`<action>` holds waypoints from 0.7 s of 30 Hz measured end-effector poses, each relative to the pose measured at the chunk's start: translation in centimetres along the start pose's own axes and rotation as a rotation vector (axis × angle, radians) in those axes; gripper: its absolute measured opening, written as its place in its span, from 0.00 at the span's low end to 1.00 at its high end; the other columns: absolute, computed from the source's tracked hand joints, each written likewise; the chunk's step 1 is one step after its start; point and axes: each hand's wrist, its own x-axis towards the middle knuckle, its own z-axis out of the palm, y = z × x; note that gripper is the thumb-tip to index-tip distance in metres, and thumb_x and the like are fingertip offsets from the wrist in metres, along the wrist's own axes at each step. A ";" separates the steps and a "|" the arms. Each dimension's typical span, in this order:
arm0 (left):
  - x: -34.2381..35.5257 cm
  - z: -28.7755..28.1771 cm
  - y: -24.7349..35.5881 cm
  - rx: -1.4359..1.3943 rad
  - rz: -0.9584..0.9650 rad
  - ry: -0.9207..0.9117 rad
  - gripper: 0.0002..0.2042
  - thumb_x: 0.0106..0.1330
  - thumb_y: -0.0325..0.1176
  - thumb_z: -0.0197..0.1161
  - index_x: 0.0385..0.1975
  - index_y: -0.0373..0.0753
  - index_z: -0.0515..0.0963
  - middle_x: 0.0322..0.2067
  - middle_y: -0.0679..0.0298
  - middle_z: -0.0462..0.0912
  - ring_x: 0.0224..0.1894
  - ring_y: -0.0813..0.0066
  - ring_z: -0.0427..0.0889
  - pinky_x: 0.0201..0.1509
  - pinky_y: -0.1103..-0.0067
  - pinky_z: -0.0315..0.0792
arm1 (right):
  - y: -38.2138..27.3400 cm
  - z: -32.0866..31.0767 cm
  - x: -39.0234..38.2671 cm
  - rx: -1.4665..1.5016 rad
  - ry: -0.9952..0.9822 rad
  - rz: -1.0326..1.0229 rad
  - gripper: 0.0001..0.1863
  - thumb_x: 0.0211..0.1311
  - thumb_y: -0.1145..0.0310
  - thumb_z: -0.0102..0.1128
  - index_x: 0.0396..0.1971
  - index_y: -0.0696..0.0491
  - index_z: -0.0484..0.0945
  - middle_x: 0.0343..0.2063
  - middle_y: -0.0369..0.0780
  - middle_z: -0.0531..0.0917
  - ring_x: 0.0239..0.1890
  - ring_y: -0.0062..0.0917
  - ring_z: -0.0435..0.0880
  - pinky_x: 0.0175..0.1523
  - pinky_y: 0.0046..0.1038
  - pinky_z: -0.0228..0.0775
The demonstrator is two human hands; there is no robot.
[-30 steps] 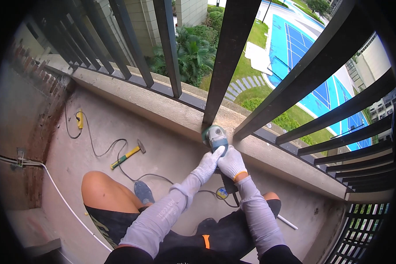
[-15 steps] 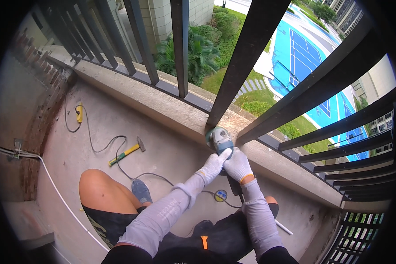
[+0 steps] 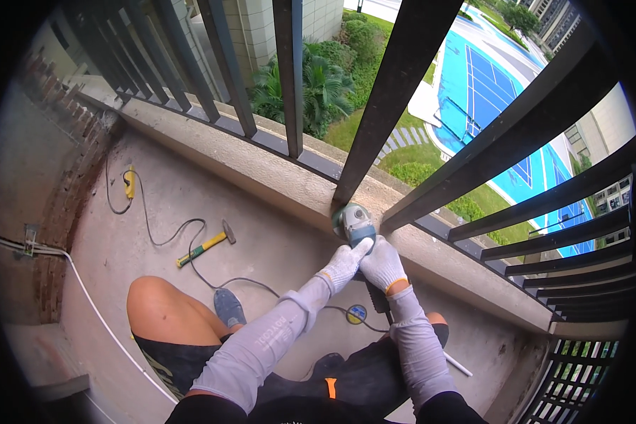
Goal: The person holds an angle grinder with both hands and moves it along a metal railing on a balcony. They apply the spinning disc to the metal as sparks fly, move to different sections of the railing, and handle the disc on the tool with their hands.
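Observation:
I hold a blue-and-silver angle grinder (image 3: pixel 358 222) in both gloved hands. My left hand (image 3: pixel 346 263) is closed on its body from the left, thumb along the top. My right hand (image 3: pixel 382 264) grips it from the right. The grinder's head and disc are against the concrete ledge (image 3: pixel 239 159) at the foot of a thick black railing bar (image 3: pixel 383 92); the exact cutting edge is hidden. Its dark cord runs across the floor.
A yellow-green hammer (image 3: pixel 208 251), a yellow power strip (image 3: pixel 129 184), a blue-and-yellow disc (image 3: pixel 355 313) and a white pipe (image 3: pixel 456 363) lie on the concrete floor (image 3: pixel 148 290). A white cable (image 3: pixel 92 296) runs along the left. Greenery and blue courts show below, through the railing.
Since a second ago, the grinder and both hands sit slightly further right in view, along with a small shift of the scene. Both hands keep hold of the grinder.

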 end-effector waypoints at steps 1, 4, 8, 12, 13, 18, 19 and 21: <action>0.1 -0.2 -0.1 0.034 0.013 0.004 0.29 0.79 0.58 0.66 0.56 0.33 0.87 0.43 0.61 0.91 0.42 0.71 0.89 0.47 0.72 0.85 | -0.1 0.0 0.0 0.002 -0.001 0.000 0.24 0.69 0.54 0.65 0.42 0.65 0.83 0.37 0.64 0.89 0.44 0.59 0.91 0.52 0.52 0.84; 0.4 -0.4 -0.1 0.121 0.041 0.015 0.29 0.80 0.58 0.65 0.54 0.33 0.88 0.42 0.62 0.91 0.42 0.72 0.89 0.46 0.72 0.84 | -0.1 0.2 0.0 0.026 -0.013 0.029 0.24 0.69 0.56 0.65 0.45 0.67 0.84 0.41 0.66 0.88 0.49 0.61 0.90 0.56 0.52 0.82; 0.7 0.3 1.1 0.121 0.044 -0.029 0.28 0.80 0.58 0.65 0.52 0.33 0.88 0.41 0.62 0.91 0.41 0.72 0.89 0.46 0.72 0.83 | 1.0 0.3 0.5 0.007 0.038 0.035 0.23 0.68 0.56 0.64 0.43 0.66 0.83 0.39 0.65 0.88 0.47 0.61 0.90 0.54 0.53 0.82; 1.7 1.5 1.1 0.029 0.045 0.002 0.29 0.78 0.58 0.68 0.50 0.29 0.88 0.41 0.57 0.91 0.41 0.70 0.89 0.46 0.70 0.83 | 2.1 -0.2 1.6 0.017 0.027 -0.004 0.23 0.67 0.56 0.64 0.41 0.66 0.83 0.39 0.66 0.88 0.47 0.62 0.90 0.54 0.53 0.83; 1.7 1.5 0.9 0.022 0.044 0.011 0.30 0.78 0.58 0.67 0.50 0.29 0.88 0.42 0.57 0.91 0.41 0.70 0.89 0.46 0.70 0.83 | 2.3 0.0 1.7 0.019 0.035 -0.011 0.23 0.67 0.56 0.64 0.41 0.66 0.83 0.39 0.66 0.88 0.47 0.61 0.90 0.54 0.53 0.83; 1.8 1.1 1.0 0.055 0.036 0.003 0.30 0.78 0.59 0.67 0.52 0.29 0.87 0.43 0.57 0.91 0.43 0.70 0.89 0.48 0.70 0.83 | 2.3 0.2 1.6 0.034 0.049 0.010 0.23 0.67 0.57 0.64 0.40 0.67 0.83 0.38 0.66 0.88 0.46 0.61 0.90 0.53 0.52 0.84; 1.7 1.1 1.0 0.059 0.036 0.004 0.31 0.78 0.59 0.66 0.52 0.29 0.87 0.43 0.58 0.91 0.43 0.70 0.89 0.48 0.71 0.82 | 2.2 0.2 1.5 0.035 0.043 0.002 0.23 0.66 0.57 0.64 0.39 0.67 0.83 0.38 0.66 0.88 0.46 0.61 0.91 0.53 0.52 0.84; 1.9 0.7 1.3 0.096 0.041 -0.002 0.30 0.78 0.59 0.66 0.52 0.29 0.87 0.43 0.58 0.91 0.43 0.70 0.89 0.48 0.71 0.82 | 2.0 0.3 1.5 0.043 0.054 0.002 0.23 0.66 0.57 0.64 0.39 0.67 0.83 0.37 0.66 0.88 0.45 0.60 0.91 0.53 0.52 0.84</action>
